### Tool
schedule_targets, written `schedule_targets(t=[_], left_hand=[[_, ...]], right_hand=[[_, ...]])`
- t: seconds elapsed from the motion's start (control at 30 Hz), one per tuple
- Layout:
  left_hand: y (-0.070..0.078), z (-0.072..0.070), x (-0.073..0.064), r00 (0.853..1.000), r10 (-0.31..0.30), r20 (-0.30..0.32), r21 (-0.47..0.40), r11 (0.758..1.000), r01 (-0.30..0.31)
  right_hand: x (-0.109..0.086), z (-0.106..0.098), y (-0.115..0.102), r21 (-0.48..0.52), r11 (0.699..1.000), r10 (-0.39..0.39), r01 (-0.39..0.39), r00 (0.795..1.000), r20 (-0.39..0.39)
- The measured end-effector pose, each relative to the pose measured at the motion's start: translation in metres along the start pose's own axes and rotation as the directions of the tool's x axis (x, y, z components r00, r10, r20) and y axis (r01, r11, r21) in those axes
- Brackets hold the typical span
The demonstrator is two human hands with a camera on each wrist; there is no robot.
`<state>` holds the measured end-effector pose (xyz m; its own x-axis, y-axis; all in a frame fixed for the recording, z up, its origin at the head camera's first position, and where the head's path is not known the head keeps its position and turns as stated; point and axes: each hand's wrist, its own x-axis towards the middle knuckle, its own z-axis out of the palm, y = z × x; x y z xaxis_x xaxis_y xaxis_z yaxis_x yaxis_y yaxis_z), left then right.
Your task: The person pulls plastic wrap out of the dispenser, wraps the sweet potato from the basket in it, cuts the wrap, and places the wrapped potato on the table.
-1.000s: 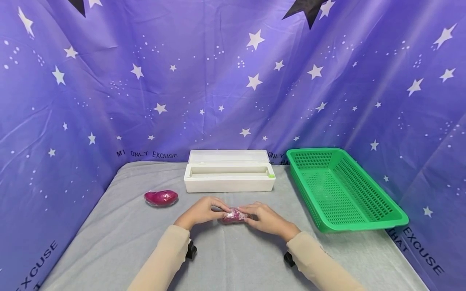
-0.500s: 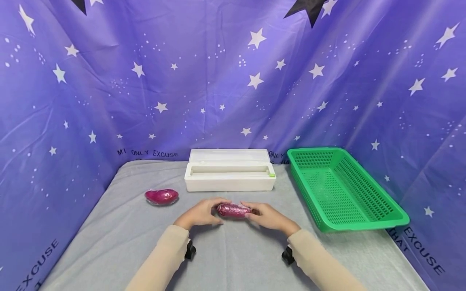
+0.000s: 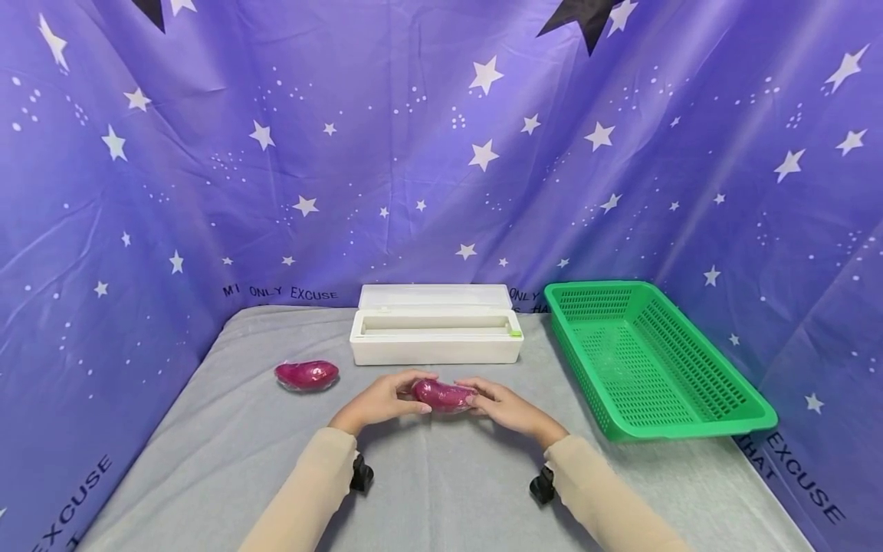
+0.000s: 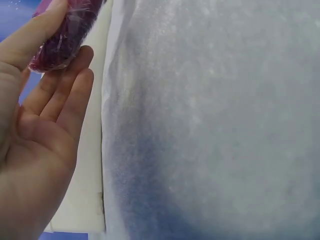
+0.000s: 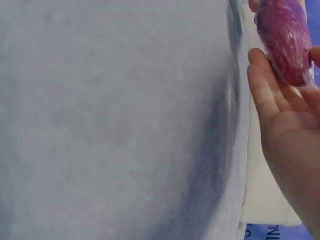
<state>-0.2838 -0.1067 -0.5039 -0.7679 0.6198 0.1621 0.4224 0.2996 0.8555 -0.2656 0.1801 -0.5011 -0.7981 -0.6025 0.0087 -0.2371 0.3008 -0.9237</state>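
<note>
A purple-red sweet potato (image 3: 444,395) in clear cling film is held between both hands, in front of the white box. My left hand (image 3: 386,399) holds its left end, thumb on the near side and fingers behind. At the other end, my right hand (image 3: 509,406) pinches it between thumb and fingers. The left wrist view has the film-covered end (image 4: 62,42) between thumb and fingertips. Wrinkled film shows on the sweet potato (image 5: 286,40) in the right wrist view too. A second wrapped sweet potato (image 3: 306,376) lies on the cloth to the left.
Behind the hands stands a long white cling film box (image 3: 436,353), its lid (image 3: 434,296) raised and a green slider (image 3: 514,333) on its front edge. A green slotted basket (image 3: 599,402) sits at the right. Grey cloth (image 3: 441,491) covers the table; a purple star curtain (image 3: 414,184) surrounds it.
Both hands have turned the wrapped sweet potato so that a smoother side faces up. Their fingers have shifted from pressing on its top to holding its two ends.
</note>
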Motion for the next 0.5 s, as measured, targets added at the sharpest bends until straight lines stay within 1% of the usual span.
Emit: schedule_targets(t=[0.13, 0.17, 0.23, 0.33, 0.4, 0.5], left_hand=[[0.0009, -0.0009, -0.0015, 0.998, -0.068, 0.002, -0.054, 0.996, 0.068], [0.0008, -0.0011, -0.0017, 0.997, -0.08, 0.005, -0.071, 0.994, 0.081], [-0.0002, -0.0015, -0.0021, 0.996, -0.094, 0.009, -0.101, 0.99, 0.095], [-0.0013, -0.0019, -0.002, 0.995, -0.101, 0.012, -0.123, 0.987, 0.101], [-0.001, -0.0023, -0.0021, 0.995, -0.098, 0.013, -0.136, 0.986, 0.099], [0.0016, -0.0033, -0.0034, 0.993, -0.116, 0.018, -0.183, 0.976, 0.118]], right_hand=[[0.0008, 0.0018, -0.0023, 0.01, 1.0, -0.013, 0.013, 1.0, -0.009], [0.0012, 0.0021, -0.0028, -0.001, 1.0, -0.016, 0.016, 1.0, -0.016], [0.002, 0.0025, -0.0034, -0.014, 1.0, -0.02, 0.02, 1.0, -0.024], [0.0029, 0.0025, -0.0046, -0.031, 0.999, -0.028, 0.027, 0.999, -0.03], [0.0029, 0.0021, -0.0057, -0.032, 0.999, -0.007, 0.006, 0.999, -0.035], [0.0031, 0.0014, -0.0083, 0.006, 0.999, 0.04, -0.04, 0.999, -0.033]])
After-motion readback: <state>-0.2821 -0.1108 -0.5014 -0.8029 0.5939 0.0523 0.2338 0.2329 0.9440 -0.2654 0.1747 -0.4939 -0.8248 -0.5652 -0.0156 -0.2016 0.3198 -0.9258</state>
